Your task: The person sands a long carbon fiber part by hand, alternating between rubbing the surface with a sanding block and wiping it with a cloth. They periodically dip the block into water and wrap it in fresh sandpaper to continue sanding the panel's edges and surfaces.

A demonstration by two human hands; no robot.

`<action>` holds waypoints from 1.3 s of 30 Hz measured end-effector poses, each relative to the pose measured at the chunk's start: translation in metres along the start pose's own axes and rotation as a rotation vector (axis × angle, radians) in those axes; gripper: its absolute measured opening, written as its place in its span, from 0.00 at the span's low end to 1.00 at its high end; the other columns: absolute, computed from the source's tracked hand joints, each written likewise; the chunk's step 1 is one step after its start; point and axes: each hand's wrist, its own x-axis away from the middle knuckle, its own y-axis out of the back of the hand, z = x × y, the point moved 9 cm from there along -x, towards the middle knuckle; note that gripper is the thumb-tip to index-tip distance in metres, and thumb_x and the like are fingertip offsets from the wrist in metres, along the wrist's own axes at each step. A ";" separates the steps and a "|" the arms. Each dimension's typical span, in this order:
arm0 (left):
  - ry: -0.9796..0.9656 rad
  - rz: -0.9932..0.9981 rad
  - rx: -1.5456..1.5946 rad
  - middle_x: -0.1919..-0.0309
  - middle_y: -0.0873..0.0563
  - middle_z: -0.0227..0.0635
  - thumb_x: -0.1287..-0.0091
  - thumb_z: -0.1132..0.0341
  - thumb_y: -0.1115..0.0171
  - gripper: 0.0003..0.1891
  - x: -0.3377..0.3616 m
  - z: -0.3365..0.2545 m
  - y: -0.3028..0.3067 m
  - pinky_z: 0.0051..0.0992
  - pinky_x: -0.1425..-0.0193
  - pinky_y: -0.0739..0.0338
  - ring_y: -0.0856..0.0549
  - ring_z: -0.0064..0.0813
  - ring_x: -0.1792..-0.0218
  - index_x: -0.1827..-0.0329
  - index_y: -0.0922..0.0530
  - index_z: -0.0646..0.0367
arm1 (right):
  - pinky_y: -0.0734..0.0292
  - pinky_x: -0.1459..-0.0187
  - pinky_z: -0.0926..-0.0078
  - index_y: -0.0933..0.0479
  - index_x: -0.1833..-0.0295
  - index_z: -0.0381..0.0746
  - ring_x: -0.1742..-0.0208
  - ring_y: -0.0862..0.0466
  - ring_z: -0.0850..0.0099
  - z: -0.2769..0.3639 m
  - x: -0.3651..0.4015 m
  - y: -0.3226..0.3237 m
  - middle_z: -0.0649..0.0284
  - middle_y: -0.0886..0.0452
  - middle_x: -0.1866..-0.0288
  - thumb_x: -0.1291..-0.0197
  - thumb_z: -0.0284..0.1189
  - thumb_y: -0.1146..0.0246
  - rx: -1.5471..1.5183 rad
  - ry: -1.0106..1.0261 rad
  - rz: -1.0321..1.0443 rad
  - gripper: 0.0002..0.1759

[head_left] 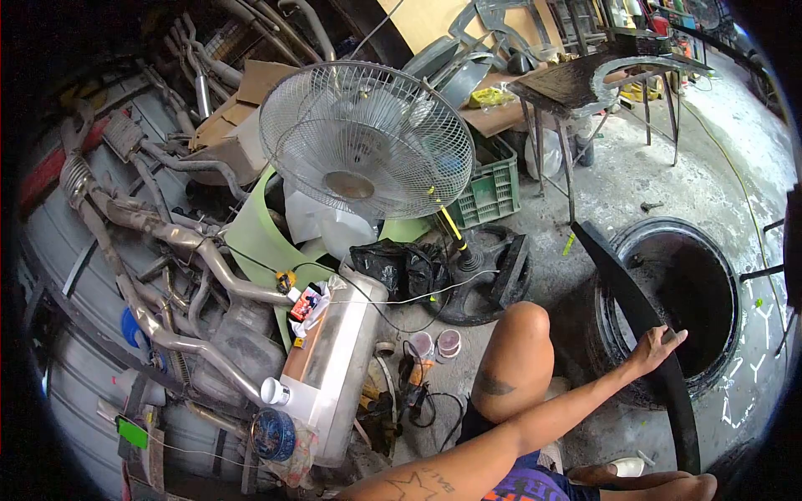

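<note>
My left hand (656, 351) reaches across to the right and is closed around a long, curved black strip (628, 288), with the thumb over its edge. The strip looks like a flat trim panel and runs from the upper left down to the bottom of the view near my legs. Behind it stands a large black drum (735, 305), open at the top, and the strip crosses in front of its rim. My right hand is not in view.
A floor fan (368, 138) with a wire cage stands left of centre, by a green tub (259, 225). Exhaust pipes (209, 259) pile up at left. A silver muffler (347, 367) carries small items. A metal-legged table (576, 88) stands at the back; cables (434, 409) lie near my knee.
</note>
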 end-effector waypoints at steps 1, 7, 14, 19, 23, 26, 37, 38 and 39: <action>0.000 0.000 -0.003 0.70 0.17 0.45 0.29 0.35 0.41 0.34 0.000 0.003 0.002 0.39 0.55 0.26 0.17 0.44 0.64 0.65 0.24 0.66 | 0.32 0.30 0.50 0.26 0.30 0.38 0.30 0.27 0.42 -0.011 0.004 -0.001 0.40 0.25 0.32 0.46 0.39 0.30 0.001 -0.016 0.012 0.37; 0.140 0.108 0.088 0.78 0.21 0.37 0.24 0.37 0.48 0.36 0.012 0.014 0.005 0.37 0.61 0.26 0.21 0.30 0.73 0.75 0.25 0.66 | 0.30 0.31 0.49 0.24 0.32 0.37 0.32 0.25 0.42 -0.119 0.059 -0.008 0.40 0.23 0.34 0.46 0.41 0.30 0.035 -0.215 0.107 0.36; 0.614 0.190 0.534 0.80 0.20 0.23 0.30 0.62 0.37 0.08 0.022 0.052 0.015 0.19 0.87 0.35 0.25 0.16 0.87 0.68 0.17 0.50 | 0.27 0.33 0.48 0.22 0.34 0.36 0.35 0.22 0.41 -0.380 0.322 -0.005 0.39 0.21 0.36 0.46 0.43 0.30 0.204 -0.820 0.218 0.35; 0.539 0.163 0.217 0.83 0.27 0.22 0.27 0.47 0.38 0.15 0.018 0.025 0.031 0.21 0.89 0.39 0.32 0.17 0.90 0.60 0.19 0.48 | 0.24 0.37 0.51 0.13 0.57 0.37 0.38 0.19 0.50 -0.350 0.419 0.014 0.45 0.15 0.45 0.43 0.45 0.35 0.156 -1.160 0.161 0.22; 0.463 0.286 0.076 0.83 0.31 0.24 0.26 0.36 0.44 0.26 0.023 0.049 0.040 0.21 0.87 0.39 0.34 0.18 0.90 0.63 0.26 0.52 | 0.17 0.53 0.49 0.15 0.54 0.35 0.54 0.12 0.49 -0.445 0.464 -0.048 0.45 0.13 0.55 0.41 0.43 0.38 0.351 -1.044 0.077 0.22; 0.449 0.291 0.010 0.83 0.30 0.25 0.26 0.36 0.44 0.26 0.024 0.038 0.034 0.21 0.86 0.37 0.32 0.18 0.88 0.62 0.26 0.54 | 0.17 0.55 0.53 0.17 0.52 0.36 0.58 0.11 0.57 -0.387 0.478 -0.019 0.50 0.13 0.58 0.39 0.41 0.37 -0.374 -1.440 -0.484 0.20; 0.248 0.617 0.385 0.80 0.29 0.26 0.22 0.37 0.50 0.27 0.057 -0.124 -0.084 0.21 0.84 0.37 0.31 0.17 0.86 0.58 0.25 0.56 | 0.27 0.43 0.40 0.26 0.40 0.39 0.36 0.25 0.58 -0.441 0.497 -0.035 0.56 0.25 0.36 0.34 0.42 0.38 -0.465 -1.297 -0.693 0.23; 0.178 0.700 0.418 0.79 0.29 0.27 0.22 0.36 0.52 0.28 0.072 -0.160 -0.108 0.21 0.84 0.37 0.31 0.18 0.84 0.57 0.26 0.56 | 0.28 0.41 0.39 0.25 0.41 0.40 0.35 0.26 0.58 -0.412 0.491 -0.024 0.56 0.25 0.36 0.34 0.43 0.38 -0.792 -1.424 -0.836 0.23; 0.201 0.827 0.514 0.76 0.27 0.27 0.22 0.36 0.52 0.29 0.092 -0.188 -0.135 0.20 0.83 0.37 0.30 0.18 0.82 0.55 0.25 0.56 | 0.30 0.39 0.39 0.25 0.41 0.41 0.33 0.27 0.59 -0.385 0.482 -0.023 0.56 0.25 0.35 0.33 0.45 0.37 -1.131 -1.530 -0.972 0.23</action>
